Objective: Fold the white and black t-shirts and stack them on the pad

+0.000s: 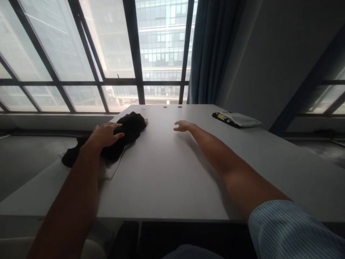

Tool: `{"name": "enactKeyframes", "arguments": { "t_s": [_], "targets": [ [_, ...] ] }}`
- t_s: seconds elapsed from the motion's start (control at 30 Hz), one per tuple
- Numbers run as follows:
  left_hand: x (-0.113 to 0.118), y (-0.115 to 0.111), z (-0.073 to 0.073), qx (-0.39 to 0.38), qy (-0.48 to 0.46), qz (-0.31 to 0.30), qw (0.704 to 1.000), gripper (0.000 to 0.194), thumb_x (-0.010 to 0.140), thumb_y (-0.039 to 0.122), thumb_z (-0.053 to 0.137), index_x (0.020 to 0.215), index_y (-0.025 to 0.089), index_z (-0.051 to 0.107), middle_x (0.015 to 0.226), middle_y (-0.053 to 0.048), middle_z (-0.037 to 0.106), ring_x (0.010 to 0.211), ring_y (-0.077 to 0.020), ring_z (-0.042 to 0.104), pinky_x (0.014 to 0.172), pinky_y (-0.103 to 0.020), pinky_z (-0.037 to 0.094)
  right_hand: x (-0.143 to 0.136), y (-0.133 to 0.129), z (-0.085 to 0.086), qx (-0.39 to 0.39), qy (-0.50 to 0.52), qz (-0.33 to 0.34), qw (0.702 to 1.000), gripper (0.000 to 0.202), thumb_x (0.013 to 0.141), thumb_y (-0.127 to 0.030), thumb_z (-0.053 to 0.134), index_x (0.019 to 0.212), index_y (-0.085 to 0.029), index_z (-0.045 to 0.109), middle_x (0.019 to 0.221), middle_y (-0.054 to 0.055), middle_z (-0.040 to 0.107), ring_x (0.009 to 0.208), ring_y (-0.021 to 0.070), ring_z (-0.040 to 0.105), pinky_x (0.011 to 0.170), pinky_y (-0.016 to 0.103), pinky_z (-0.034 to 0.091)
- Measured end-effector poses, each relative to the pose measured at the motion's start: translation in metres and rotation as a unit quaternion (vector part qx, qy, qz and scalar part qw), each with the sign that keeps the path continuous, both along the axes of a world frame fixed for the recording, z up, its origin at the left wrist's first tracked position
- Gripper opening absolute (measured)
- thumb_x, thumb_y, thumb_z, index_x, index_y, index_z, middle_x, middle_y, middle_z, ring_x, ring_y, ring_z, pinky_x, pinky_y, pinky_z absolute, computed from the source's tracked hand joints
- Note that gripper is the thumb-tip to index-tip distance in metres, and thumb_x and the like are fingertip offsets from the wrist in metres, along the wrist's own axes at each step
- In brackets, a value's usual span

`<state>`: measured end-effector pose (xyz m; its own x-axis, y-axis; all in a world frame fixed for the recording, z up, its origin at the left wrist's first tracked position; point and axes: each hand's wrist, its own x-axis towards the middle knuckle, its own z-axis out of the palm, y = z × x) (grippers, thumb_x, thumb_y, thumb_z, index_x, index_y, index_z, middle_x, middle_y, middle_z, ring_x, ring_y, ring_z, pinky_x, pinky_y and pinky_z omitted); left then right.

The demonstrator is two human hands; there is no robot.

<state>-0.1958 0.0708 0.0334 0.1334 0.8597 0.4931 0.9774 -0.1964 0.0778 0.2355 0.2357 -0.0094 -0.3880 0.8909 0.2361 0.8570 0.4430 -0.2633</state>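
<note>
A crumpled black cloth [131, 126] lies at the left side of the white table, partly over a clear plastic bag [109, 171]. Over the cloth's near part is my left hand [104, 134], its fingers apart and nothing visibly gripped; whether it touches the fabric I cannot tell. My right hand [184, 126] reaches out above the middle of the table, holding nothing, with thumb and fingers apart. A small pale thing [146, 121] shows at the cloth's right edge, too small to name.
On the right of the white table [167, 180] lies a flat black item with a yellow patch [221, 117], under a white packet [244, 119]. Two dark round holes are near the far edge. Windows and a blue curtain [212, 54] stand behind.
</note>
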Motion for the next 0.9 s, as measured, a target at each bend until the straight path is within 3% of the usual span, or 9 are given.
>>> {"name": "enactKeyframes", "arguments": {
  "t_s": [0.1,0.23,0.37,0.5,0.63,0.7,0.8,0.9],
  "targets": [
    [0.035,0.013,-0.004,-0.058,0.096,-0.026,0.993,0.055,0.091,0.051,0.052,0.137,0.025,0.066,0.152,-0.009,0.056,0.137,-0.0336,0.052,0.115,-0.046,0.036,0.078,-0.011,0.002,-0.052,-0.047,-0.163,0.984,0.065,0.079,-0.049,0.080,0.131,-0.013,0.068,0.133,0.021,0.067,0.124,0.0355,0.063,0.107,0.043,0.046],
    [0.063,0.045,-0.010,-0.153,0.140,-0.016,0.978,0.060,0.086,0.056,0.061,0.138,0.027,0.066,0.155,-0.013,0.052,0.143,-0.0403,0.043,0.115,-0.056,0.032,0.178,-0.041,0.007,-0.061,-0.076,-0.302,0.948,0.061,0.089,-0.044,0.069,0.140,-0.012,0.062,0.146,0.021,0.058,0.135,0.0349,0.055,0.111,0.042,0.042],
    [0.067,0.097,-0.010,-0.213,0.115,0.013,0.970,0.060,0.080,0.058,0.071,0.129,0.024,0.072,0.141,-0.015,0.064,0.140,-0.0482,0.043,0.112,-0.068,0.028,0.264,-0.063,0.004,-0.011,-0.074,-0.416,0.906,0.058,0.094,-0.045,0.061,0.143,-0.015,0.060,0.150,0.023,0.052,0.135,0.0375,0.052,0.109,0.048,0.043],
    [0.059,0.150,-0.007,-0.215,0.089,0.069,0.970,0.060,0.076,0.058,0.074,0.126,0.025,0.072,0.142,-0.013,0.065,0.142,-0.0509,0.040,0.110,-0.076,0.023,0.331,-0.061,-0.003,0.013,-0.071,-0.459,0.885,0.058,0.094,-0.044,0.059,0.142,-0.013,0.059,0.147,0.024,0.053,0.134,0.0371,0.052,0.106,0.047,0.042],
    [0.048,0.177,-0.006,-0.202,0.088,0.158,0.963,0.071,0.086,0.057,0.055,0.149,0.024,0.052,0.162,-0.014,0.042,0.152,-0.0427,0.028,0.113,-0.075,0.020,0.365,-0.050,-0.009,0.010,-0.051,-0.442,0.895,0.062,0.084,-0.043,0.072,0.136,-0.010,0.063,0.139,0.026,0.059,0.124,0.0365,0.057,0.098,0.041,0.044],
    [0.045,0.176,-0.008,-0.180,0.055,0.231,0.955,0.075,0.091,0.052,0.041,0.157,0.016,0.039,0.166,-0.017,0.031,0.154,-0.0411,0.023,0.114,-0.075,0.017,0.368,-0.050,-0.012,0.030,-0.027,-0.436,0.899,0.046,0.080,-0.040,0.074,0.116,-0.011,0.073,0.119,0.026,0.069,0.110,0.0360,0.062,0.089,0.041,0.046],
    [0.044,0.166,-0.009,-0.147,-0.032,0.318,0.936,0.085,0.090,0.053,0.037,0.160,0.005,0.026,0.167,-0.026,0.024,0.152,-0.0483,0.021,0.110,-0.078,0.019,0.362,-0.056,-0.013,0.101,0.023,-0.422,0.901,0.028,0.088,-0.041,0.063,0.086,-0.016,0.075,0.086,0.020,0.070,0.093,0.0324,0.064,0.080,0.042,0.045],
    [0.054,0.154,-0.004,-0.104,-0.082,0.282,0.950,0.092,0.082,0.058,0.049,0.158,0.009,0.033,0.164,-0.027,0.031,0.149,-0.0537,0.025,0.107,-0.079,0.021,0.346,-0.064,0.000,0.189,0.073,-0.441,0.874,0.032,0.096,-0.038,0.048,0.092,-0.015,0.071,0.091,0.020,0.069,0.095,0.0308,0.062,0.083,0.042,0.044]
  ]
}}
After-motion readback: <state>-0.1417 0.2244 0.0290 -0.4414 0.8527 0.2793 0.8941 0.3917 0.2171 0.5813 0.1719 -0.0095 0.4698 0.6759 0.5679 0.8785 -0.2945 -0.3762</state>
